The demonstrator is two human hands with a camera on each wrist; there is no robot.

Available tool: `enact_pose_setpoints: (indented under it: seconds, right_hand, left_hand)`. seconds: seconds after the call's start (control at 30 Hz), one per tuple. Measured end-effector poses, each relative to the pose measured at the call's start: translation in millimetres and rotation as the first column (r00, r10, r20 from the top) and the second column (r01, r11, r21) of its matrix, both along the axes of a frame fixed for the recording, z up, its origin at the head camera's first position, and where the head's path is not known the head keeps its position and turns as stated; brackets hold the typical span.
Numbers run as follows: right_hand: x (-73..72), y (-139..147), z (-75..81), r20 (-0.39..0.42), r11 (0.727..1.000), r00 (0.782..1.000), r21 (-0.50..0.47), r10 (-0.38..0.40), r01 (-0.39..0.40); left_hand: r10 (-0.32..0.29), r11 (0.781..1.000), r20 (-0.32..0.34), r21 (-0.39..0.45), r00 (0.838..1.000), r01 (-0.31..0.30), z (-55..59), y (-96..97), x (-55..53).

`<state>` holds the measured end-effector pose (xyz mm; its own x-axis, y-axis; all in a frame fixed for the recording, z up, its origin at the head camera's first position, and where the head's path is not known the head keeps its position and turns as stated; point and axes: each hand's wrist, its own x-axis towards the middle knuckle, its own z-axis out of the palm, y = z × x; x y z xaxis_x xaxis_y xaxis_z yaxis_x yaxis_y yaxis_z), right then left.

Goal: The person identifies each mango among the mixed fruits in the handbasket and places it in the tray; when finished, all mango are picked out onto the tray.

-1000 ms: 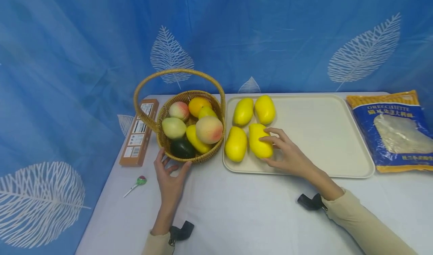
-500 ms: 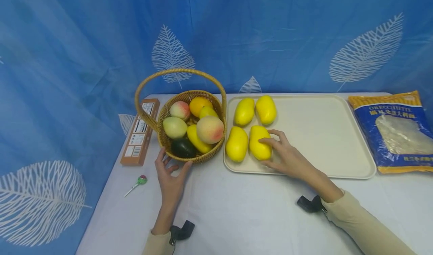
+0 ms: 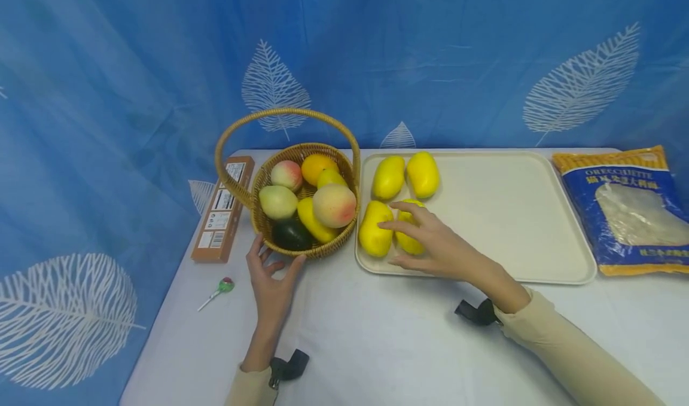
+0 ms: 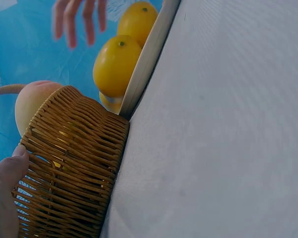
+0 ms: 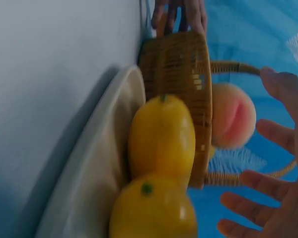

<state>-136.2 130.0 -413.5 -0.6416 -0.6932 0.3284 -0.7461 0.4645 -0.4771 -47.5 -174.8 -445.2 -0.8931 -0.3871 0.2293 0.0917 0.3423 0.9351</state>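
A wicker basket (image 3: 258, 226) with a tall handle holds peaches, a dark green avocado-like fruit (image 3: 291, 234), an orange fruit and other yellow and green fruits. My left hand (image 3: 273, 289) rests against its near side, thumb and fingers spread; in the left wrist view the thumb (image 4: 19, 161) touches the rim. To the right, several yellow mangoes (image 3: 389, 177) lie in two rows on a cream tray (image 3: 511, 214). Above the front pair hovers my right hand (image 3: 438, 244), partly hiding the right mango (image 3: 407, 243). Spread fingers (image 5: 268, 184) hold nothing in the right wrist view.
A brown box (image 3: 223, 211) lies left of the basket, and a lollipop (image 3: 220, 289) sits near my left hand. Beyond the tray's right edge is a blue and yellow pasta bag (image 3: 630, 211). A blue leaf-patterned cloth (image 3: 457, 65) hangs behind the white table.
My right hand has let go of the front right mango and moved left over the front pair. That mango shifted slightly down on the tray. My left hand has stayed at the basket.
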Motion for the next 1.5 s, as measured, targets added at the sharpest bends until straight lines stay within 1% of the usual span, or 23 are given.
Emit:
enact_pose_setpoints:
  seconds: [0.1, 0.17, 0.23, 0.33, 0.5, 0.63, 0.8, 0.93, 1.0, 1.1, 1.27, 1.5]
  right_hand:
    - [-7.3, -22.6, 1.2, 0.030, 0.996, 0.996, 0.018, 0.088, -0.089]
    - [-12.6, -35.8, -0.1, 0.044, 0.992, 0.991, 0.021, 0.124, -0.125]
    - [-17.9, -46.6, -0.5, 0.037, 0.990, 0.990, 0.031, 0.135, -0.137]
    - [-24.0, -58.3, 1.8, 0.027, 0.990, 0.991, 0.045, 0.133, -0.135]
    - [-34.7, -77.0, 11.6, -0.006, 0.985, 0.986, 0.055, 0.164, -0.163]
    - [-42.5, -93.1, 18.6, -0.022, 0.980, 0.981, 0.066, 0.190, -0.189]
    - [-53.8, -109.7, 22.3, -0.011, 0.976, 0.981, 0.101, 0.195, -0.193]
    - [-70.9, -120.1, 22.1, 0.003, 0.984, 0.989, 0.106, 0.146, -0.146]
    - [-79.7, -123.7, 21.4, 0.023, 0.987, 0.993, 0.112, 0.115, -0.117]
    - [-89.2, -127.0, 19.4, 0.068, 0.986, 0.993, 0.130, 0.097, -0.105]
    - [-96.0, -129.2, 17.9, 0.113, 0.982, 0.989, 0.153, 0.098, -0.115]
    - [-102.6, -133.6, 21.1, 0.127, 0.974, 0.984, 0.174, 0.126, -0.147]
  left_hand:
    - [0.001, 1.000, -0.005, 0.009, 1.000, 0.000, -2.2, -0.9, 0.4]
    - [0.000, 1.000, -0.002, 0.013, 1.000, 0.000, -3.4, -0.5, 0.7]
    - [-0.002, 1.000, -0.006, 0.010, 1.000, 0.002, -4.2, -0.1, 0.9]
    - [-0.003, 1.000, -0.016, -0.001, 1.000, 0.003, -4.2, 0.2, 0.8]
    - [-0.005, 1.000, -0.045, -0.020, 0.999, 0.004, -2.6, -1.6, -0.2]
    - [-0.007, 1.000, -0.050, -0.021, 0.999, 0.006, -1.7, -2.2, -0.3]
    - [-0.003, 1.000, -0.031, -0.008, 1.000, 0.003, -1.8, -2.0, -0.1]
    - [-0.001, 1.000, -0.019, -0.002, 1.000, 0.001, -2.2, -1.7, -0.6]
    - [-0.002, 1.000, -0.019, 0.001, 1.000, 0.002, -2.1, -1.4, -0.7]
    - [-0.003, 1.000, -0.023, -0.001, 1.000, 0.003, -2.4, -1.5, -0.1]
    - [-0.006, 1.000, -0.020, -0.002, 1.000, 0.006, -2.8, -2.2, -0.6]
    - [-0.005, 1.000, -0.018, 0.001, 1.000, 0.005, -1.1, -3.6, -1.4]
